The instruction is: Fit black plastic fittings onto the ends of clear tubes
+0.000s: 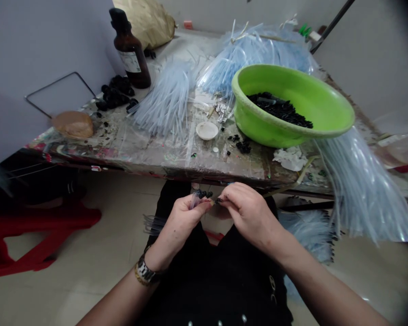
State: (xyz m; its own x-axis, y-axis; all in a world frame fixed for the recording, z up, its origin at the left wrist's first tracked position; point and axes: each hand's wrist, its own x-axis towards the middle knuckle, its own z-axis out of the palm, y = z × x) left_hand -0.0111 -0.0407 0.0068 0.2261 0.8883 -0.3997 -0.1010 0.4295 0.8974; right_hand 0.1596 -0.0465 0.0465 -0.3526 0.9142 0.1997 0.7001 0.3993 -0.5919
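Note:
My left hand (182,222) is closed around a small bundle of clear plastic tubes (153,224). Their tail ends stick out to the left behind the wrist, and black end pieces (203,194) cluster above the thumb. My right hand (246,210) pinches a small black piece (218,200) right at the left fingertips. Whether that piece touches a tube is too small to make out. Both hands are over my lap, just below the table edge. Beyond them, a green bowl (258,129) on the table contains many small black pieces (285,112).
Loose clear tubes lie in a middle pile (168,97), a back pile (258,52) and a bundle (360,190) hanging off the right edge. A brown bottle (131,54), small white dish (207,130) and wire frame (59,84) stand on the table (139,156). A red stool (47,231) is lower left.

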